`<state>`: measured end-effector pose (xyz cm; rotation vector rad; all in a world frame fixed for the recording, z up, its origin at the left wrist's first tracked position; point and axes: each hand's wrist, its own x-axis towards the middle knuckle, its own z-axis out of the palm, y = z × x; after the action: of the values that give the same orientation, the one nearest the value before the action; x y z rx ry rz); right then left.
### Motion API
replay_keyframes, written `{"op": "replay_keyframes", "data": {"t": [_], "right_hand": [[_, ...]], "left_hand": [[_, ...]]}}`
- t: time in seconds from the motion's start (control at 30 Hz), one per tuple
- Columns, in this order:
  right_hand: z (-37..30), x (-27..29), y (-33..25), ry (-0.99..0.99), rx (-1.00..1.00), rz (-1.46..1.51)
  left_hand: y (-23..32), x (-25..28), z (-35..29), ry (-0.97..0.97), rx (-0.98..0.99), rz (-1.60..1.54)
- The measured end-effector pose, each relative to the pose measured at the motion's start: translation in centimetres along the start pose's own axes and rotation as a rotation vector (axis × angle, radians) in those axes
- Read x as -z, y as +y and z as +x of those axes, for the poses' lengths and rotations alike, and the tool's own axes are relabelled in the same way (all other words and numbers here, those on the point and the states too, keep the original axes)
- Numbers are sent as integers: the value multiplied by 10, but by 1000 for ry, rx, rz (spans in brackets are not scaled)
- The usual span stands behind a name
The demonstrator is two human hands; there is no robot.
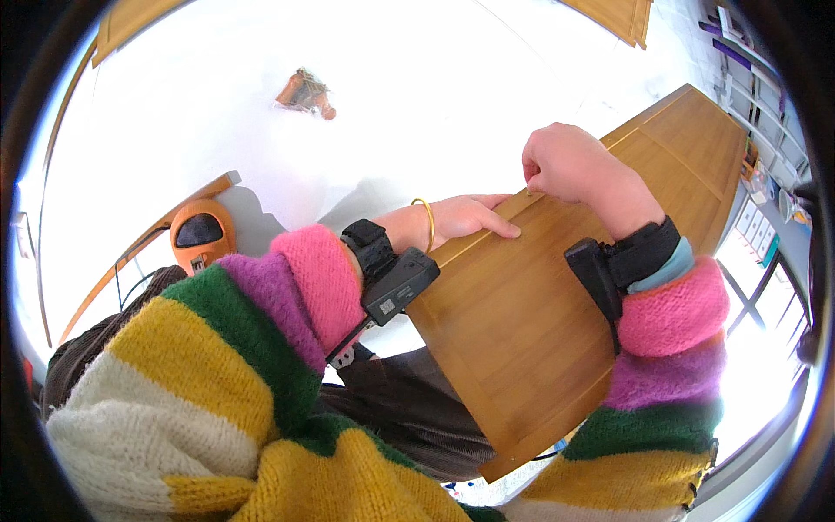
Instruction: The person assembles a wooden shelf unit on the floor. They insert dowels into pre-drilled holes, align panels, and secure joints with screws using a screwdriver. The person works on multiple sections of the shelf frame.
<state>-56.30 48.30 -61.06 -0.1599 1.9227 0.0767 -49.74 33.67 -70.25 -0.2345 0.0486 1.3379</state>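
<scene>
A long brown wooden panel (513, 313) slants from near my lap toward the far right. My left hand (465, 216), with a gold bangle at the wrist, straddles its far edge, thumb on the broad face and fingers on the other side. Just to the right along that edge, my right hand (578, 165) is closed in a pinch with its fingertips at the wood. Whatever small thing sits between those fingertips is too small to name. Both wrists carry black strapped devices, and striped knitted sleeves cover my forearms.
Beyond the panel, a brown and orange clump (304, 94) lies on the bright white floor. To the left are an orange rounded object with a dark face (198, 233) and a wooden rail (204, 191). More wooden pieces (613, 16) show at the top edge. Shelves (752, 74) stand far right.
</scene>
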Motion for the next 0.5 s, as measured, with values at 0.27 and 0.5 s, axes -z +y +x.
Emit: {"op": "replay_keyframes", "data": {"t": [0.27,0.5], "right_hand": [[-9,6,-16,-84,-301,-226],[-1,-12,-13,-150,-174,-79]], "left_hand": [[-3,-3,8,-25,-20,-31],[-7,-4,10,10,-24,-59]]}}
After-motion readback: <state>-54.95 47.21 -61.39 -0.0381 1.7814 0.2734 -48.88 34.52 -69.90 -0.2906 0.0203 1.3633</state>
